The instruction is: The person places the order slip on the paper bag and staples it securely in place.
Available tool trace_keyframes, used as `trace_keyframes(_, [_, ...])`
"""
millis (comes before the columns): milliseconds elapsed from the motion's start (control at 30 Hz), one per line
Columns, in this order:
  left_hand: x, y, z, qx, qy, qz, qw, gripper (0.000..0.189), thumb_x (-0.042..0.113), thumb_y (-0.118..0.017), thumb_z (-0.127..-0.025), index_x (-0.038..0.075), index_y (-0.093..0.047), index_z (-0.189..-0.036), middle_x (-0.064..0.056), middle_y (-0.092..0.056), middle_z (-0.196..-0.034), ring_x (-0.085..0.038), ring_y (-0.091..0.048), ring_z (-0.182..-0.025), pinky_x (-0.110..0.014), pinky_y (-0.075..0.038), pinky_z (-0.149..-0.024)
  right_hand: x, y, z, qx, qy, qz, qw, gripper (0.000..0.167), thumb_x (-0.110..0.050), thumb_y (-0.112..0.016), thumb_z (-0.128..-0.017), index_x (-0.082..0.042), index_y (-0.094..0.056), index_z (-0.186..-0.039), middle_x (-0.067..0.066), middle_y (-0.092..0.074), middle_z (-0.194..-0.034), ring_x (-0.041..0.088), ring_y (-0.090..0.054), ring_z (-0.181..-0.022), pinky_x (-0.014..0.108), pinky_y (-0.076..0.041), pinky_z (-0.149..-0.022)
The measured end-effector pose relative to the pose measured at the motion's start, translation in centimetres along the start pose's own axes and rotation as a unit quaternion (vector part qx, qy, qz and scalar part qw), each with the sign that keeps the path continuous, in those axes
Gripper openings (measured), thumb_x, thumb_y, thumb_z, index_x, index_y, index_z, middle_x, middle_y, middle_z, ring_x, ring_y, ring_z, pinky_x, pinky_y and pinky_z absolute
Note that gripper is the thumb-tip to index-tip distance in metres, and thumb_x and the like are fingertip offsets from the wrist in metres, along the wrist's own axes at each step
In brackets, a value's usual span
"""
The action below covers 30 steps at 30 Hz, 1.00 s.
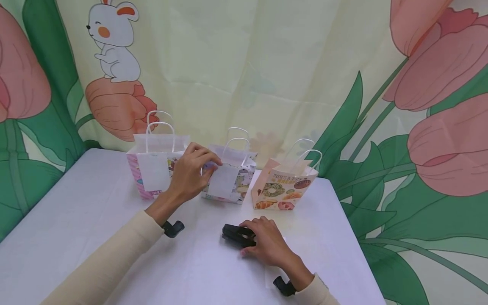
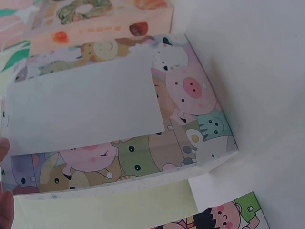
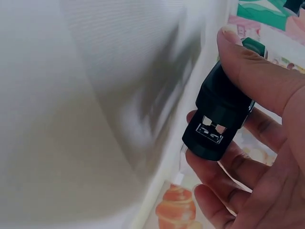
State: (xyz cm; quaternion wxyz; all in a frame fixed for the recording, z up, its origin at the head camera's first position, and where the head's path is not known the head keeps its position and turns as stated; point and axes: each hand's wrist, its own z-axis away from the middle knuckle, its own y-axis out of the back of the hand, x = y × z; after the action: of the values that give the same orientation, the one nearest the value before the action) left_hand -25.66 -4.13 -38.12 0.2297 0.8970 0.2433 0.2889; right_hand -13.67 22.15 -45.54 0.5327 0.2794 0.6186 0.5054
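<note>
My left hand (image 1: 192, 171) pinches the top edge of the middle paper bag (image 1: 247, 180), where a blank white paper (image 1: 222, 185) lies against its front. In the left wrist view, cartoon animals cover the bag (image 2: 190, 88) around that paper, and my fingertips (image 2: 5, 210) show at the left edge. Above the table in front of the bags, my right hand (image 1: 268, 243) grips a black stapler (image 1: 237, 235). The right wrist view has the thumb on one side of the stapler (image 3: 224, 100) and fingers on the other, its metal plate showing at the front end.
To the left stands a pink paper bag (image 1: 134, 169) with a white paper (image 1: 153, 171) on its front. At the right is a peach bag (image 1: 284, 186) printed with pastries. A white slip (image 1: 270, 277) lies near my right wrist. A printed curtain (image 1: 244, 63) hangs behind the table.
</note>
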Motion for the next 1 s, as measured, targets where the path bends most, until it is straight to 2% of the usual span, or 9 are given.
trace_keyframes(300, [1.2, -0.3, -0.1, 0.023, -0.034, -0.03, 0.9987, 0.014, 0.006, -0.087, -0.086, 0.012, -0.082, -0.097, -0.007, -0.073, -0.11, -0.028, -0.059, -0.113, -0.043, -0.058, -0.089, 1.1, 0.6, 1.1, 0.022, -0.019, -0.007, 0.9995, 0.067, -0.038, -0.099, -0.072, -0.024, -0.071, -0.131, -0.001, -0.074, -0.118, 0.018, -0.057, -0.11, 0.045, -0.044, -0.095])
trace_keyframes(433, [2.6, -1.0, -0.3, 0.027, -0.066, -0.016, 0.9973, 0.015, 0.006, -0.089, -0.085, 0.012, -0.082, -0.097, -0.006, -0.072, -0.108, -0.026, -0.061, -0.11, -0.042, -0.06, -0.09, 1.9, 1.0, 1.6, 0.034, -0.033, -0.017, 0.9988, 0.067, -0.037, -0.099, -0.072, -0.025, -0.07, -0.131, -0.002, -0.073, -0.117, 0.017, -0.056, -0.11, 0.047, -0.043, -0.098])
trace_keyframes(667, [5.6, -3.1, -1.1, 0.022, -0.117, 0.013, 0.9928, 0.014, 0.007, -0.088, -0.085, 0.014, -0.08, -0.095, -0.001, -0.074, -0.102, -0.021, -0.065, -0.101, -0.032, -0.06, -0.081, 3.3, 1.5, 2.6, 0.061, -0.061, -0.019, 0.996, 0.067, -0.037, -0.1, -0.07, -0.028, -0.072, -0.13, -0.004, -0.074, -0.117, 0.014, -0.056, -0.109, 0.045, -0.043, -0.098])
trace_keyframes(767, [6.6, -4.3, -1.4, 0.008, -0.128, 0.025, 0.9914, 0.015, 0.007, -0.087, -0.087, 0.016, -0.08, -0.097, 0.002, -0.075, -0.106, -0.018, -0.066, -0.104, -0.029, -0.06, -0.079, 3.8, 1.8, 3.0, 0.07, -0.077, -0.019, 0.9944, 0.067, -0.036, -0.1, -0.069, -0.028, -0.072, -0.13, -0.004, -0.075, -0.118, 0.015, -0.056, -0.109, 0.045, -0.043, -0.097])
trace_keyframes(1000, [8.4, -7.3, -2.4, -0.059, -0.117, 0.057, 0.9898, 0.02, 0.01, -0.087, -0.088, 0.017, -0.078, -0.105, 0.001, -0.074, -0.126, -0.018, -0.069, -0.124, -0.031, -0.061, -0.098, 5.1, 2.5, 4.5, 0.079, -0.122, -0.021, 0.9892, 0.068, -0.034, -0.1, -0.07, -0.028, -0.071, -0.132, -0.004, -0.075, -0.123, 0.015, -0.056, -0.11, 0.042, -0.042, -0.095])
